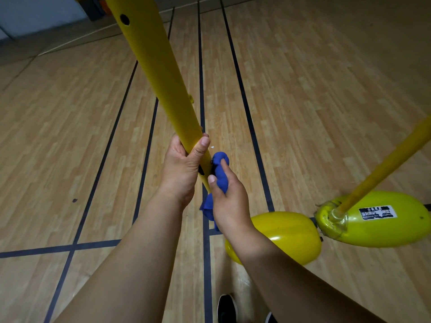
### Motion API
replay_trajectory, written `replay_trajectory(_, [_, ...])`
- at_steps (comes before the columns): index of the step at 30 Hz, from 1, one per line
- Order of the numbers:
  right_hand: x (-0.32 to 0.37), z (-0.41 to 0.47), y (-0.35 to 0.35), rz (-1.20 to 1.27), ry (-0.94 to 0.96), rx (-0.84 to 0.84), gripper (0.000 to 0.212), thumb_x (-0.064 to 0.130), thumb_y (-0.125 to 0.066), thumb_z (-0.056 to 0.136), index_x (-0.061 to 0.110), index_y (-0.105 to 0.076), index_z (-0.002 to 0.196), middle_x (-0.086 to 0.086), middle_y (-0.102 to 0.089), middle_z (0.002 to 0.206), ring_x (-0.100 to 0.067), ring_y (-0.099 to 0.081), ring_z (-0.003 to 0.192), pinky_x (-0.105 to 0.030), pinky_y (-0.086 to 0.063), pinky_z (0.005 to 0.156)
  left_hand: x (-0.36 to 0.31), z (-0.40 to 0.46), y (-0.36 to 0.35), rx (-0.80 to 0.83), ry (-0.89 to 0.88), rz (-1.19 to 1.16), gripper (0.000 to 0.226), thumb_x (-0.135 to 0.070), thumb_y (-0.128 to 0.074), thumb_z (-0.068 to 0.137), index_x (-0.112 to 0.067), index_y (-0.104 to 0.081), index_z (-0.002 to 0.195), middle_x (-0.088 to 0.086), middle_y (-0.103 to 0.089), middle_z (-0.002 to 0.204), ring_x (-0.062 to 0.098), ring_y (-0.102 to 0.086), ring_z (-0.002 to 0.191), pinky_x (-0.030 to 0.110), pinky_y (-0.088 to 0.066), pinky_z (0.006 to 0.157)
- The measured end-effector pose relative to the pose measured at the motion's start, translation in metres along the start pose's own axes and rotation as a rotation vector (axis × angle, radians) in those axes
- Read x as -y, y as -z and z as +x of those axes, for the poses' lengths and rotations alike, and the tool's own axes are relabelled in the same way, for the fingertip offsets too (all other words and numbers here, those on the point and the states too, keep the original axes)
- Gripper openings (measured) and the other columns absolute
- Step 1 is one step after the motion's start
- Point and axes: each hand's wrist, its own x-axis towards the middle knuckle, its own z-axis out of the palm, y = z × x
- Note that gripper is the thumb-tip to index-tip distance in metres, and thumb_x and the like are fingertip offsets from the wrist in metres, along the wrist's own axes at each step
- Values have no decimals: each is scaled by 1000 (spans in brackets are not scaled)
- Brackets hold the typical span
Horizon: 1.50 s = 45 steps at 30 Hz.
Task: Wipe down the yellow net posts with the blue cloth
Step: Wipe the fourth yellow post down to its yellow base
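Head view: the left hand (184, 169) grips the yellow net post (158, 75), thumb curled over it. Just beside it, the right hand (229, 201) clutches the bunched blue cloth (220, 169) against the post's lower end.

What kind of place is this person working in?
Most likely an indoor sports hall or gym. The wooden floor carries dark court lines, and yellow net posts stand on weighted yellow bases. The left hand grips one post while the right hand holds a blue cloth.
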Motion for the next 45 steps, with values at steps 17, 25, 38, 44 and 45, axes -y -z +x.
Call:
replay_trajectory(17, [-66, 2, -16, -154, -143, -49, 64, 32, -52, 105, 37, -20, 160, 3, -52, 146, -17, -53, 134, -41, -48, 110, 9, 6, 14, 133, -77, -14, 33, -41, -76, 83, -36, -64, 113, -8, -73, 111, 4, -68, 106, 16, -54, 76])
replay_trajectory(25, [-62, 4, -18, -26, -129, -122, 60, 30, -54, 105, 33, -30, 159, 5, -55, 142, -13, -58, 124, -39, -50, 108, 16, 8, 30, 197, -233, 415, 26, -37, -72, 90, -34, -56, 110, -24, -69, 101, -6, -65, 96, 13, -55, 72])
replay_trajectory(38, [-63, -15, -33, 10, 38, -197, 61, 28, -55, 104, 39, -29, 158, 14, -51, 146, 2, -46, 134, -17, -39, 106, 84, 4, 37, 323, 48, 161, 27, -36, -64, 95, -27, -59, 120, -20, -73, 108, -5, -67, 103, 7, -50, 78])
replay_trajectory(44, [-96, -11, -33, -39, -41, -200, 59, 30, -54, 104, 37, -29, 157, 12, -52, 143, -2, -50, 130, -27, -44, 111, 91, -5, 31, 280, -24, 232, 35, -59, -52, 87, -36, -53, 114, -31, -66, 96, -19, -59, 91, -2, -42, 70])
replay_trajectory(45, [-100, -10, -32, -56, -58, -194, 59, 30, -54, 104, 37, -29, 158, 12, -52, 141, -2, -51, 128, -27, -45, 110, 93, -5, 30, 272, -28, 234, 36, -60, -51, 86, -38, -52, 114, -28, -66, 100, -19, -58, 93, -2, -42, 70])
